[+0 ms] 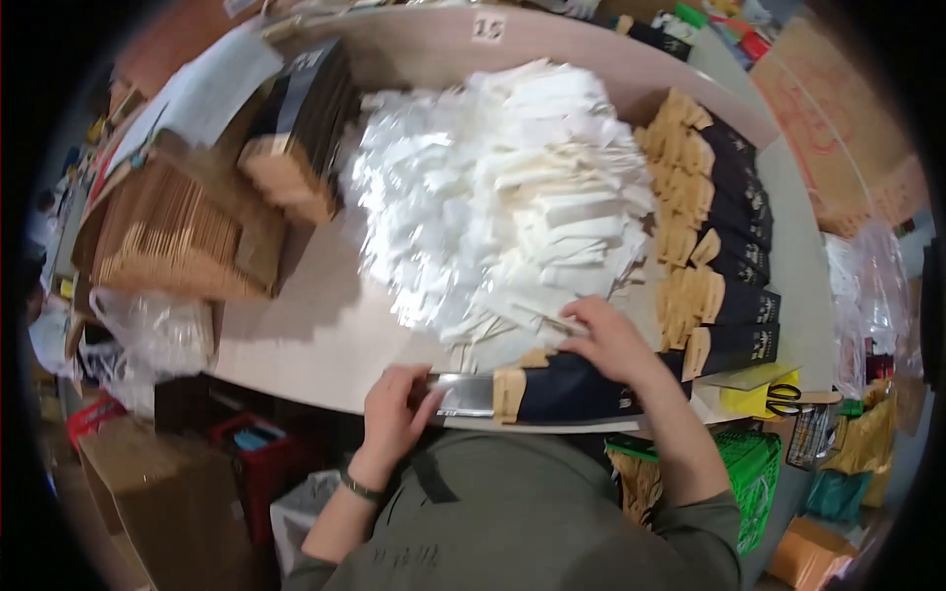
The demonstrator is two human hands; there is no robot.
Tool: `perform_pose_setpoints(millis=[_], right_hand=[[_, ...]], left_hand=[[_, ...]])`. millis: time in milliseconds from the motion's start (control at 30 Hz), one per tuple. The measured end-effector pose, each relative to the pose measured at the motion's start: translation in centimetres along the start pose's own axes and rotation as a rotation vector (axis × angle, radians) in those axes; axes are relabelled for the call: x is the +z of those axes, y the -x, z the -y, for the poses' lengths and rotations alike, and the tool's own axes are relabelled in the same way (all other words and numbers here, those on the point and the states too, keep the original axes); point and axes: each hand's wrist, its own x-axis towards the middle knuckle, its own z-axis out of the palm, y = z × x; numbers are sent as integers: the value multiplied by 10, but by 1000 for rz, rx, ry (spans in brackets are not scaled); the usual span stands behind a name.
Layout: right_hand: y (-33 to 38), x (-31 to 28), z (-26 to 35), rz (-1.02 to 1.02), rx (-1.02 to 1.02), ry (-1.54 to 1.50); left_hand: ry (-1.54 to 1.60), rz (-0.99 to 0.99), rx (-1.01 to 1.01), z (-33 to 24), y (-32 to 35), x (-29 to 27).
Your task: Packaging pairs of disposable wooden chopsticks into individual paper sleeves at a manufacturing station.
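Observation:
My left hand (pixel 396 409) is closed at the left end of a flat, shiny silver strip (pixel 465 395) at the table's front edge. The strip's right end meets the tan end of a dark navy sleeve (pixel 567 392); whether it lies inside or on top, I cannot tell. My right hand (pixel 608 340) hovers over that sleeve, thumb and fingers apart, with fingertips by the lower edge of a heap of flat white packets (pixel 562 222). Nothing shows between those fingers. Glossy clear-wrapped pieces (pixel 414 197) make up the heap's left side.
Navy sleeves with tan ends (pixel 724 246) line the table's right side. Brown folded card pieces (pixel 168 236) and a dark-and-tan stack (pixel 301 138) stand at the left. Black-handled scissors (pixel 783 399) lie by the right edge. A raised board (pixel 414 49) borders the back.

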Motion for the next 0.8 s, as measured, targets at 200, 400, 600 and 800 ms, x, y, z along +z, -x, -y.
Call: perform_pose_setpoints(millis=[200,400,600,800], right_hand=[[-6,-7,-3,159,-181,112],[-25,-12,10,-130,-35,410],[-40,-7,-28,-136,1,569],[-24,-11,29,-103,322,-262]], left_hand=[[2,109,-46,-3,-16,-13],[-89,-240,282,21,-39,-81],[-676,-704,111,45,-139,-265],[-826,-357,-68,87,-170,-300]])
